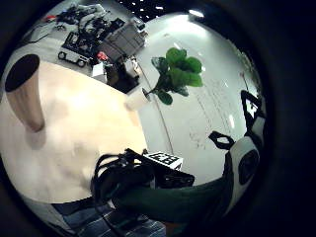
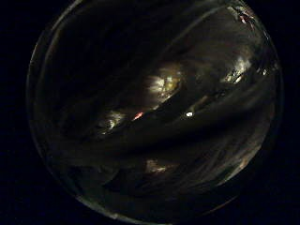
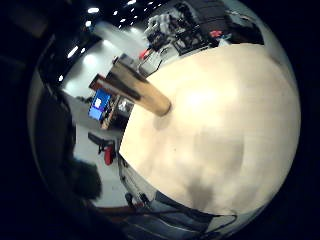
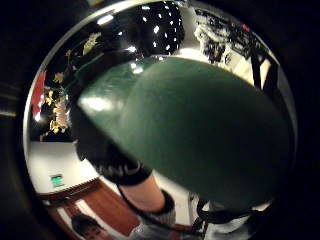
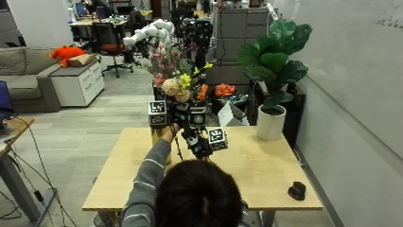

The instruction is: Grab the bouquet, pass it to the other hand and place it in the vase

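Vase: one, tall tan tube standing upright on the table; in the outside view it is mostly hidden behind the left forearm and hands; its dark mouth is showing in the left little finger side view with nothing inside it.
Bouquet: one, being held up in the air over the far half of the table, long axis roughly vertical, blooms pointing up, stems pointing down into the hands; mixed heads in pink, peach, yellow, orange and white.
Bouquet wrap: dark green, filling most of the right thumb side view, so it is sitting close to that palm.
Left hand: raised at the base of the bouquet, just above the vase; fingers are not showing clearly, cannot tell if curling or spread; its thumb side view is showing only dark blur.
Right hand: raised just beside the left hand under the stems; cannot tell how its fingers are standing.
Hands count: two, both gloved, close together at the stem end.
Potted plant: one, big green leaves in a white pot, standing at the far right corner of the table.
Small dark object: one, lying near the right front edge of the table.
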Action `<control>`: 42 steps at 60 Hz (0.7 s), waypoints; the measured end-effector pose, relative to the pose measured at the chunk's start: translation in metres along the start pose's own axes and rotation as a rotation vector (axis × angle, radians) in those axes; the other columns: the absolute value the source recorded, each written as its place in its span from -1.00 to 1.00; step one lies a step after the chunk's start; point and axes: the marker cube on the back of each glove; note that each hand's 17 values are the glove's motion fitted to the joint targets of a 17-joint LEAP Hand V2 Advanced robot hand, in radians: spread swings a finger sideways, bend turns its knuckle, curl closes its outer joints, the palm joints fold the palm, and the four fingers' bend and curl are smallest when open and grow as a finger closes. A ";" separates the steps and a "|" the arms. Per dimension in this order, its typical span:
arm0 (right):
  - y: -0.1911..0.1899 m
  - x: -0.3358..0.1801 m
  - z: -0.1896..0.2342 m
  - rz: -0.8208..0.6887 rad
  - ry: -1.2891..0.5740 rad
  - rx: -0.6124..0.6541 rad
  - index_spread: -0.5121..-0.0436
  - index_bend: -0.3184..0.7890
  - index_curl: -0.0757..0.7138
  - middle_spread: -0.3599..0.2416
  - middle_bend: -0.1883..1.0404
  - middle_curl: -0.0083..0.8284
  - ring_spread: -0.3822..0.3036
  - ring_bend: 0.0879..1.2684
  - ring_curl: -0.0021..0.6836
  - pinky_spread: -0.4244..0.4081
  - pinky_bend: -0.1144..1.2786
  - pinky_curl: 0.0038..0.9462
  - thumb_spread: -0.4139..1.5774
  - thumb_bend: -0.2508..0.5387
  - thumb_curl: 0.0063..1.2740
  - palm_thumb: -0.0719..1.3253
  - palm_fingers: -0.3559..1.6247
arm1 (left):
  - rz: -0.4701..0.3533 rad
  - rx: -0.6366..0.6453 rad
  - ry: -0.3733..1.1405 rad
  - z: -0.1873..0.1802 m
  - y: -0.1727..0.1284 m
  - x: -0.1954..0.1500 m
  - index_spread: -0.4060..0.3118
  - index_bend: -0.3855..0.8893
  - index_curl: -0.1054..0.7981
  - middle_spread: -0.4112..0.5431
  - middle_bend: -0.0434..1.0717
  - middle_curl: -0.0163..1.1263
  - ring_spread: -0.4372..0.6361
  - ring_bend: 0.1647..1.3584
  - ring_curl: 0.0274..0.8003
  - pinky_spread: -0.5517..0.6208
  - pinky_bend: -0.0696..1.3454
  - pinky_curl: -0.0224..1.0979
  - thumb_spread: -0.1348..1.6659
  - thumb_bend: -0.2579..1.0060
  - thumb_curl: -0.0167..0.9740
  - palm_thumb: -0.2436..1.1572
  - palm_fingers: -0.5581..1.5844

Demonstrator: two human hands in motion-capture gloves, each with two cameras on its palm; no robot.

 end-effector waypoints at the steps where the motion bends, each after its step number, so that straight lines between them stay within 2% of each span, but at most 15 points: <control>1: 0.000 0.000 -0.001 -0.020 -0.021 -0.025 0.33 0.45 0.64 -0.24 0.66 0.44 -0.40 0.49 0.62 -0.65 0.19 0.08 0.42 -0.50 -0.15 0.41 0.61 | 0.009 0.007 -0.011 -0.003 -0.004 0.001 -0.72 0.23 0.18 -0.85 0.41 0.01 -0.88 0.05 0.07 -0.73 -0.02 -0.11 0.21 -0.57 -0.04 0.38 0.91; 3: 0.001 -0.001 -0.002 -0.048 -0.074 -0.083 0.31 0.24 0.55 -0.22 0.50 0.35 -0.40 0.38 0.53 -0.67 0.21 0.05 0.42 -0.60 -0.20 0.26 0.45 | 0.021 0.022 -0.033 -0.010 -0.010 0.008 -0.75 0.28 0.22 -0.87 0.43 0.02 -0.89 0.07 0.09 -0.74 -0.01 -0.11 0.22 -0.60 -0.04 0.37 0.90; 5: 0.000 0.001 -0.003 -0.077 -0.112 -0.125 0.29 0.12 0.51 -0.22 0.41 0.31 -0.39 0.29 0.48 -0.67 0.17 0.01 0.43 -0.57 -0.23 0.20 0.43 | 0.036 0.042 -0.054 -0.018 -0.018 0.016 -0.79 0.31 0.26 -0.88 0.45 0.03 -0.89 0.08 0.10 -0.75 0.00 -0.10 0.23 -0.61 -0.03 0.37 0.89; 6: -0.001 0.004 -0.004 -0.087 -0.113 -0.134 0.27 0.02 0.46 -0.21 0.36 0.28 -0.37 0.22 0.43 -0.61 0.15 -0.01 0.43 -0.60 -0.26 0.13 0.34 | 0.048 0.055 -0.066 -0.022 -0.024 0.018 -0.80 0.32 0.27 -0.89 0.46 0.03 -0.90 0.09 0.11 -0.76 0.01 -0.10 0.24 -0.62 -0.03 0.37 0.89; 8: -0.006 0.017 -0.008 -0.088 -0.075 -0.132 0.23 -0.05 0.46 -0.20 0.26 0.24 -0.36 0.14 0.41 -0.49 0.07 -0.02 0.43 -0.58 -0.29 0.06 0.20 | 0.075 0.082 -0.091 -0.030 -0.038 0.021 -0.82 0.34 0.30 -0.90 0.47 0.04 -0.90 0.11 0.12 -0.76 0.02 -0.10 0.25 -0.62 -0.02 0.37 0.88; 14: -0.024 0.061 -0.024 -0.141 0.121 -0.090 0.18 -0.21 0.29 -0.17 0.07 0.13 -0.34 0.00 0.27 -0.38 -0.04 -0.13 0.43 -0.49 -0.36 -0.03 0.26 | 0.125 0.137 -0.132 -0.054 -0.066 0.045 -0.84 0.38 0.37 -0.92 0.52 0.05 -0.91 0.13 0.14 -0.78 0.05 -0.08 0.27 -0.62 -0.01 0.37 0.86; 17: -0.028 0.078 -0.033 -0.100 0.198 -0.077 0.18 -0.22 0.24 -0.16 -0.02 0.09 -0.33 -0.06 0.22 -0.34 -0.06 -0.17 0.44 -0.47 -0.38 -0.05 0.25 | 0.161 0.178 -0.152 -0.065 -0.089 0.049 -0.86 0.39 0.40 -0.93 0.53 0.06 -0.91 0.15 0.15 -0.78 0.06 -0.08 0.28 -0.62 -0.01 0.37 0.85; 23: -0.024 0.068 -0.038 -0.106 0.037 -0.129 0.18 -0.20 0.19 -0.14 -0.14 0.05 -0.31 -0.14 0.20 -0.21 -0.13 -0.20 0.45 -0.44 -0.41 -0.07 0.22 | 0.187 0.247 -0.181 -0.085 -0.120 0.061 -0.87 0.40 0.45 -0.93 0.55 0.07 -0.90 0.16 0.16 -0.78 0.08 -0.08 0.29 -0.62 0.00 0.37 0.84; 27: -0.029 0.080 -0.045 -0.044 0.065 -0.133 0.18 -0.19 0.16 -0.11 -0.19 0.04 -0.31 -0.19 0.17 -0.15 -0.18 -0.23 0.46 -0.43 -0.43 -0.08 0.21 | 0.166 0.262 -0.195 -0.093 -0.131 0.064 -0.87 0.40 0.47 -0.94 0.56 0.07 -0.90 0.17 0.16 -0.78 0.09 -0.07 0.29 -0.62 0.01 0.37 0.84; 31: -0.035 0.085 -0.048 -0.040 0.012 -0.171 0.16 -0.23 0.12 -0.10 -0.22 0.04 -0.30 -0.23 0.17 -0.08 -0.21 -0.24 0.47 -0.43 -0.45 -0.08 0.16 | 0.161 0.286 -0.205 -0.101 -0.147 0.057 -0.87 0.40 0.50 -0.94 0.57 0.07 -0.90 0.18 0.16 -0.78 0.10 -0.07 0.29 -0.63 0.01 0.37 0.83; 32: -0.038 0.087 -0.050 -0.046 0.015 -0.167 0.12 -0.29 0.08 -0.09 -0.25 0.02 -0.28 -0.24 0.16 -0.03 -0.21 -0.24 0.47 -0.43 -0.45 -0.08 0.10 | 0.160 0.289 -0.206 -0.102 -0.151 0.055 -0.88 0.40 0.50 -0.94 0.57 0.07 -0.90 0.18 0.16 -0.78 0.10 -0.07 0.29 -0.63 0.01 0.37 0.83; 35: -0.049 0.095 -0.055 -0.101 0.039 -0.125 0.07 -0.29 0.04 -0.07 -0.29 0.01 -0.26 -0.26 0.16 0.03 -0.18 -0.23 0.47 -0.43 -0.46 -0.08 0.04 | 0.152 0.298 -0.211 -0.107 -0.161 0.045 -0.88 0.39 0.52 -0.94 0.58 0.07 -0.90 0.18 0.16 -0.78 0.10 -0.07 0.29 -0.63 0.01 0.37 0.83; 37: -0.054 0.100 -0.060 -0.079 0.068 -0.105 0.02 -0.30 0.00 -0.06 -0.32 0.00 -0.24 -0.28 0.16 0.09 -0.16 -0.22 0.47 -0.43 -0.47 -0.08 -0.01 | 0.153 0.311 -0.210 -0.109 -0.168 0.038 -0.88 0.39 0.53 -0.94 0.58 0.07 -0.90 0.18 0.16 -0.78 0.10 -0.07 0.29 -0.63 0.02 0.37 0.83; 39: -0.053 0.103 -0.066 0.016 0.148 -0.087 -0.03 -0.31 -0.04 -0.06 -0.36 -0.01 -0.21 -0.29 0.15 0.16 -0.14 -0.21 0.48 -0.43 -0.47 -0.09 -0.07 | 0.193 0.312 -0.188 -0.110 -0.170 0.038 -0.88 0.39 0.53 -0.94 0.59 0.07 -0.90 0.19 0.16 -0.78 0.10 -0.07 0.29 -0.63 0.02 0.36 0.83; 42: -0.055 0.105 -0.072 0.092 0.187 -0.073 -0.09 -0.29 -0.10 -0.05 -0.38 -0.03 -0.18 -0.31 0.12 0.23 -0.12 -0.22 0.48 -0.43 -0.48 -0.09 -0.11 | 0.339 0.284 -0.110 -0.107 -0.151 0.063 -0.88 0.38 0.54 -0.94 0.59 0.07 -0.90 0.19 0.16 -0.78 0.10 -0.07 0.30 -0.63 0.02 0.36 0.82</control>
